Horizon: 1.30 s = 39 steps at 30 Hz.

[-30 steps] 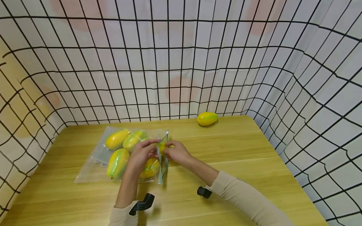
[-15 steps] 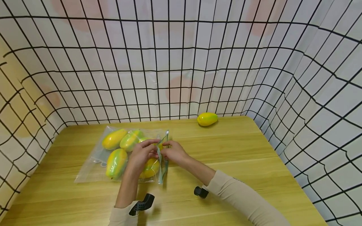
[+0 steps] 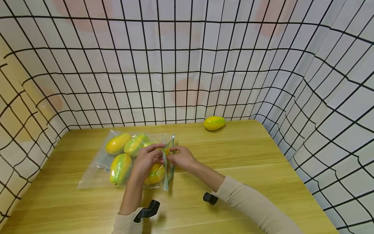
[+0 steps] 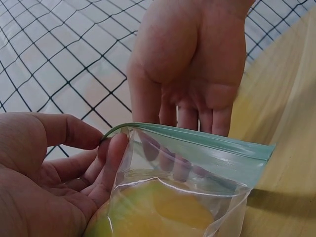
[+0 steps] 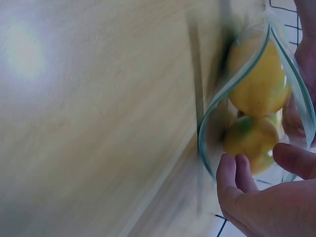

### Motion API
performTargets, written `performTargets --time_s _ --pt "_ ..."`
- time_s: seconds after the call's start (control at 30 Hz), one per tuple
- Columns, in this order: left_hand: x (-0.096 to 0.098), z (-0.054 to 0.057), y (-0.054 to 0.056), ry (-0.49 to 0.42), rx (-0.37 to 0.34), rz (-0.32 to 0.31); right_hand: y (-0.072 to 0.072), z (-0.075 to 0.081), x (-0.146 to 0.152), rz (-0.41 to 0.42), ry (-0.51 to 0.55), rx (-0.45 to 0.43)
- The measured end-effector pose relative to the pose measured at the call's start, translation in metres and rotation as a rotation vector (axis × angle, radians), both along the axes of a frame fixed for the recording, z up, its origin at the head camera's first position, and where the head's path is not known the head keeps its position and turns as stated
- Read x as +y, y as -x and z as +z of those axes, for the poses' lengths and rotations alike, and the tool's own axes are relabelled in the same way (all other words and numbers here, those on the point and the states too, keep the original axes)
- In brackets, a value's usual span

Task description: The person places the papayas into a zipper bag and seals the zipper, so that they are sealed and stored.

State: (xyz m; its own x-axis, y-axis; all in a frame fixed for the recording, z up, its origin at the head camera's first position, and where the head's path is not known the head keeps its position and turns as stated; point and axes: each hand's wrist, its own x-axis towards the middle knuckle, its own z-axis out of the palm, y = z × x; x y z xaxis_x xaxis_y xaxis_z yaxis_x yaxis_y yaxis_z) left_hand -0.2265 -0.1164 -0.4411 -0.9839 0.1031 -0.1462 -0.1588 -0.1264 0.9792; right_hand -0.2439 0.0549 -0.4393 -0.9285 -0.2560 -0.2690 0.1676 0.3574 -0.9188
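Observation:
A clear zip bag (image 3: 92,180) with a green zip strip (image 4: 197,138) lies on the table, its mouth to the right. Inside are several yellow-green mangoes (image 3: 120,169). My left hand (image 3: 143,162) pinches the rim of the mouth between thumb and finger, holding it raised. At the mouth, my right hand (image 3: 182,157) has its fingers reaching in. The right wrist view shows its thumb and fingers spread apart beside the nearest mango (image 5: 252,140), with no grip on it. Part of the bag is hidden under my left hand.
One more mango (image 3: 214,123) lies at the back edge of the wooden table (image 3: 239,156). Black grid netting (image 3: 187,74) over pale cloth stands behind and along both sides. Each wrist carries a black camera (image 3: 147,211).
The mango at the mouth has gone deeper into the bag, and the upper mangoes have shifted slightly left. My right hand moved left with it, then slightly back. The left hand stays in place.

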Motion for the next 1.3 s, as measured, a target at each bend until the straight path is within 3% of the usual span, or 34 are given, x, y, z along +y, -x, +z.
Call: performTargets --time_s 0.4,0.7,1.03,1.3 --pt "0.0 -0.001 0.001 0.031 -0.004 0.015 0.006 0.006 0.022 0.013 -0.067 0.068" --pt "0.001 -0.001 0.001 0.025 -0.009 0.025 0.011 0.006 0.037 -0.046 -0.128 0.119" --pt "0.002 0.0 0.0 0.017 -0.011 0.017 0.013 0.005 0.053 -0.091 -0.112 0.117" --pt "0.003 -0.002 0.0 0.016 -0.014 0.025 0.015 0.004 0.062 -0.122 -0.206 0.17"
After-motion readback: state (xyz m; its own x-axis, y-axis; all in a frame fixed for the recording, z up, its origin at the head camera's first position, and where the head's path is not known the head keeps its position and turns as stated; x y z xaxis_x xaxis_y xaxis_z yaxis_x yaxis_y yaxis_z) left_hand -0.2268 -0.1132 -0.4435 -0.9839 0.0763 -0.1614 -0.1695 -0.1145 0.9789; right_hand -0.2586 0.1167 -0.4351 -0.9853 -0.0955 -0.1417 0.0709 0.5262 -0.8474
